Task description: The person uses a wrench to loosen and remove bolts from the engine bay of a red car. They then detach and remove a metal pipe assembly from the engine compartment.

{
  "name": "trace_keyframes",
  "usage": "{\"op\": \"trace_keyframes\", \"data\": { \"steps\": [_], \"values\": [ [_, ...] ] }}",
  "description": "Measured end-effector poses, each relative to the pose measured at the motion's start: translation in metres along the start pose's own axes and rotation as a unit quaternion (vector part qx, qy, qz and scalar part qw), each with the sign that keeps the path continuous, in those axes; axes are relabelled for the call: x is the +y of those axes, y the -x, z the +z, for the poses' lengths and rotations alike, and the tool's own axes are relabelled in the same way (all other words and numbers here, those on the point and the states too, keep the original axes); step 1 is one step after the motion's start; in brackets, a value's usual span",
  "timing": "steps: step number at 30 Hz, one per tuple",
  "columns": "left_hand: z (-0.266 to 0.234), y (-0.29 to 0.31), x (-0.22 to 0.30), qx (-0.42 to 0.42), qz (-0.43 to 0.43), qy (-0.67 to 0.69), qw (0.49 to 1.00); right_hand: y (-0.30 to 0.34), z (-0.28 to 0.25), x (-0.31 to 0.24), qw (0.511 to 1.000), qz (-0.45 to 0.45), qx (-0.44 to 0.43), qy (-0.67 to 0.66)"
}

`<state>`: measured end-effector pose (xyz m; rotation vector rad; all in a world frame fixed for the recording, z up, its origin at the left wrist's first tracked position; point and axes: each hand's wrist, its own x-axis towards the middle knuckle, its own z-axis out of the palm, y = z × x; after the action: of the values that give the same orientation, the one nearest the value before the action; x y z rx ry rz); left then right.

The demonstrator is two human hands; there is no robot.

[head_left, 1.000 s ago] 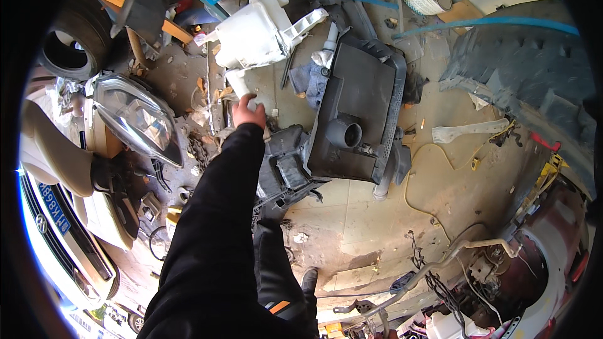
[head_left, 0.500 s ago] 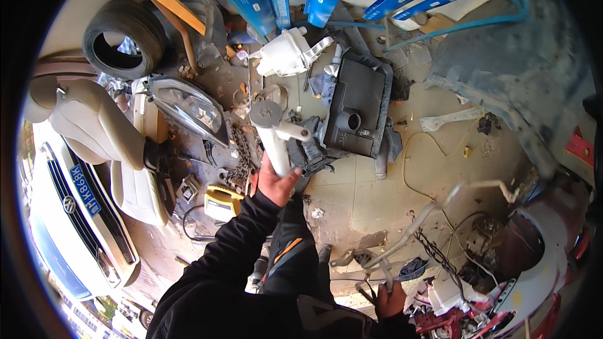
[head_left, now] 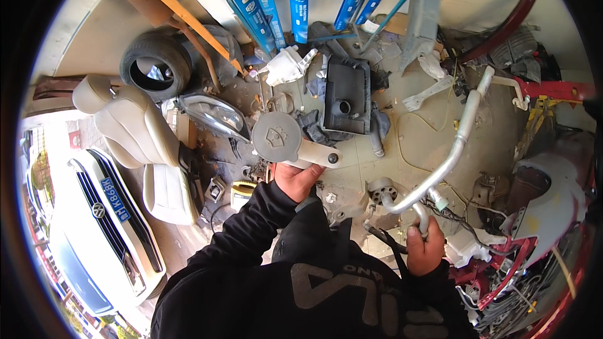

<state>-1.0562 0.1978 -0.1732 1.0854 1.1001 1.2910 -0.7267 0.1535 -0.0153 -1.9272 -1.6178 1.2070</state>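
Observation:
My left hand (head_left: 295,182) is closed round a white plastic washer filler neck (head_left: 316,154), just left of the middle. Its round grey cap (head_left: 275,137), marked with a washer symbol, faces up, and a bracket with a dark round fastener sticks out to the right. Lower right, my right hand (head_left: 425,250) grips a bent silvery metal pipe (head_left: 453,154) by its curved lower end. The pipe slants up to the right, away from my body. A round metal piece with holes (head_left: 380,189) shows by its lower bend, and a black hose (head_left: 386,238) runs beside my right fingers.
A black air filter housing (head_left: 348,91), a white plastic tank (head_left: 286,66) and a headlight (head_left: 215,115) lie ahead. To the left are a tyre (head_left: 155,66), a beige car seat (head_left: 135,119) and a white car (head_left: 94,232). Damaged body parts (head_left: 546,194) crowd the right.
Both hands have come up. The filler neck has turned, its cap now nearer and larger in view. My right hand has raised the metal pipe, whose long end now points up to the right.

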Motion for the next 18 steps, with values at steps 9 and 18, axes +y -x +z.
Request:
{"op": "trace_keyframes", "data": {
  "steps": [9,18],
  "values": [
    [0.111,0.112,0.077,-0.027,0.035,0.013,0.999,0.125,-0.090,0.032,0.988,-0.128,0.084,0.022],
    [0.212,0.205,0.097,-0.106,-0.041,0.091,0.989,0.245,-0.173,0.099,0.977,-0.146,0.153,0.028]
  ]
}}
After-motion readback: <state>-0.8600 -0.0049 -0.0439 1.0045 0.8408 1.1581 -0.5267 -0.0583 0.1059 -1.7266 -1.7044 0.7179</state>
